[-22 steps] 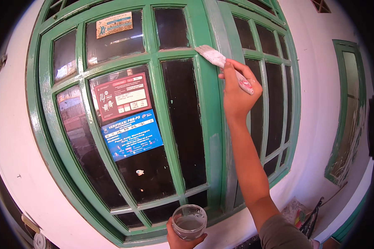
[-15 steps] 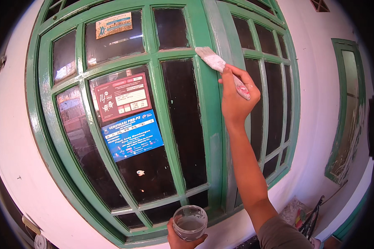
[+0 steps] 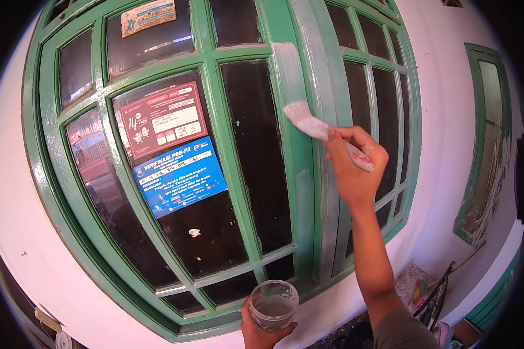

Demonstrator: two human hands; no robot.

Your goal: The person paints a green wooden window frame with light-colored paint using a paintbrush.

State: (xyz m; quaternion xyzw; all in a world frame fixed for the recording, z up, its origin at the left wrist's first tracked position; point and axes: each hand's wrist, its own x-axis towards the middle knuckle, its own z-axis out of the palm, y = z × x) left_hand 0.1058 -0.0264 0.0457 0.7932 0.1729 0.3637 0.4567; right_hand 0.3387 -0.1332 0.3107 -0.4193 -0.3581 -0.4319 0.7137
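My right hand [image 3: 360, 166] is closed round the handle of a paintbrush [image 3: 310, 122] coated in pale paint. Its bristles touch the green window frame [image 3: 297, 192] on the upright beside the tall dark pane. Above the bristles runs a wet whitish paint streak [image 3: 287, 67]. Low in front of the window, my left hand [image 3: 261, 331] grips a clear plastic cup [image 3: 273, 314] from below and the side. Greyish liquid paint lies inside the cup.
A maroon sticker [image 3: 163, 116] and a blue sticker [image 3: 181, 177] are on the glass to the left. Another green-framed window [image 3: 474, 145] stands in the white wall [image 3: 434, 116] at right. A dark metal object [image 3: 439, 291] and a crumpled bag [image 3: 412, 279] sit low at right.
My right hand has drawn the brush down the green upright, leaving a whitish streak. The cup in my left hand sits slightly further right in view, and the view has shifted a little.
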